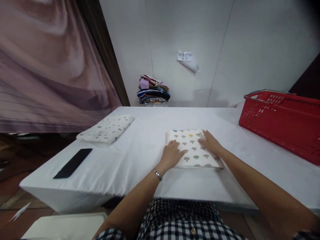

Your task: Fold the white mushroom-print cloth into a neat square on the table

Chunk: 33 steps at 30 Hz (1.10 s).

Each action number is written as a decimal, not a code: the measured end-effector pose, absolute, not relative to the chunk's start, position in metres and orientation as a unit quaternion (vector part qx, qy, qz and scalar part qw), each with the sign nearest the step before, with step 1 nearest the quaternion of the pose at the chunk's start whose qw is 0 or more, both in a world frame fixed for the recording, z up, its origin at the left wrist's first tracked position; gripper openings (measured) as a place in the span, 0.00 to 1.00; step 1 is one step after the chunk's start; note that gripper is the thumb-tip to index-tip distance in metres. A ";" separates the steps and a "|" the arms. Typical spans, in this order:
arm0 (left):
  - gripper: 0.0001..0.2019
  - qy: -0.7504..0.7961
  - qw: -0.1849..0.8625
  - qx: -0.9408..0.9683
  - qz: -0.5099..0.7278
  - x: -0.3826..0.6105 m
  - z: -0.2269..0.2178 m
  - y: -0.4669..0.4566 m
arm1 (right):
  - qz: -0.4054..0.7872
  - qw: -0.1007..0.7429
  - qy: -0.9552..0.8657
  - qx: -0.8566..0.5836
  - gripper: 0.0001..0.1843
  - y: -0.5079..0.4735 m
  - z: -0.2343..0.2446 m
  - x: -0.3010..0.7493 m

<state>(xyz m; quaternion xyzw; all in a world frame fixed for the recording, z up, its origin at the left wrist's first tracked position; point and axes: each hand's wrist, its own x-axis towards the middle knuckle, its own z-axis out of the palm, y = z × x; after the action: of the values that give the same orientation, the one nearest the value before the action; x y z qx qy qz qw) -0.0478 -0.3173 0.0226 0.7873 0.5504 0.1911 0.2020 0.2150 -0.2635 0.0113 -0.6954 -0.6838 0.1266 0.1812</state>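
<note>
Folded mushroom-print cloth (192, 154) on the white tabletop (147, 146)
On my remote feed, left hand (171, 154) and right hand (211, 143) lie on it — fingers open — nearer the front edge than the back.

On the white-draped surface (140, 163): red plastic shopping basket (287, 121) at right, flat black rectangular object (73, 163) at left. Beyond far edge, stack of folded fabrics (153, 93); higher, handwritten paper note (185, 56) on wall (190, 23); leftward, pink curtain (50, 63).
</note>
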 end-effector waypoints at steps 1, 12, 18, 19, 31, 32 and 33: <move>0.28 0.574 0.208 0.760 0.223 -0.050 0.024 -0.312 | 0.163 0.216 -0.655 -0.705 0.38 -0.267 0.008 0.223; 0.32 0.682 0.343 0.585 0.275 -0.060 0.018 -0.260 | 0.404 0.327 -0.473 -0.712 0.49 -0.265 0.001 0.260; 0.31 0.694 0.366 0.568 0.248 -0.063 0.019 -0.255 | 0.492 0.330 -0.451 -0.667 0.52 -0.261 0.002 0.257; 0.30 0.699 0.362 0.569 0.240 -0.062 0.020 -0.256 | 0.494 0.332 -0.461 -0.659 0.51 -0.262 0.001 0.256; 0.37 0.647 0.488 0.452 0.373 -0.052 0.010 -0.263 | 0.496 0.374 -0.456 -0.637 0.50 -0.267 0.006 0.250; 0.38 0.641 0.503 0.438 0.381 -0.053 0.008 -0.263 | 0.488 0.370 -0.461 -0.641 0.50 -0.267 0.007 0.249; 0.38 0.633 0.515 0.429 0.387 -0.053 0.007 -0.264 | 0.482 0.369 -0.468 -0.643 0.50 -0.267 0.008 0.247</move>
<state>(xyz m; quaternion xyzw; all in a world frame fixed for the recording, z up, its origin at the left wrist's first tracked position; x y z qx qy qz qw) -0.0531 -0.2639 0.0073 0.4293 0.6326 0.3873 0.5153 0.2472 -0.2674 0.0078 -0.6431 -0.4676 0.4816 0.3685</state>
